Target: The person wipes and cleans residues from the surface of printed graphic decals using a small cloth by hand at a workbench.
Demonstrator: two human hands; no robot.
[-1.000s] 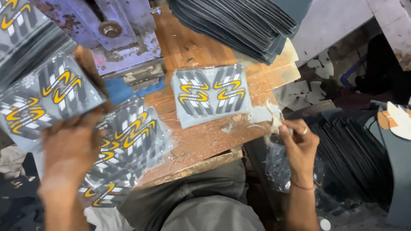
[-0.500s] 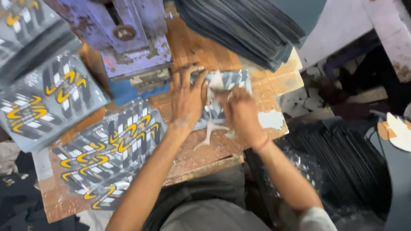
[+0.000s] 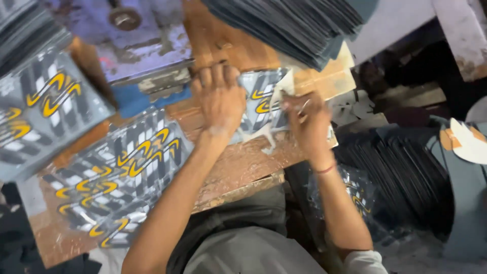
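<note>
Left hand (image 3: 220, 99) presses flat, open, on the grey yellow-swirled printed sheet (image 3: 264, 96); right hand (image 3: 304, 119) pinches its right edge, beside the dark sheet stack (image 3: 299, 25) on the wooden desk (image 3: 243, 162).

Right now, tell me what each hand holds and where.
Both hands are on the grey printed sheet: left hand presses flat on its left part; right hand pinches its right edge, the exact grip blurred.

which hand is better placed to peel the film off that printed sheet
Right, probably. The right hand pinches the pale film at the sheet's edge, while the left hand lies flat on it, pinning it down.
</note>
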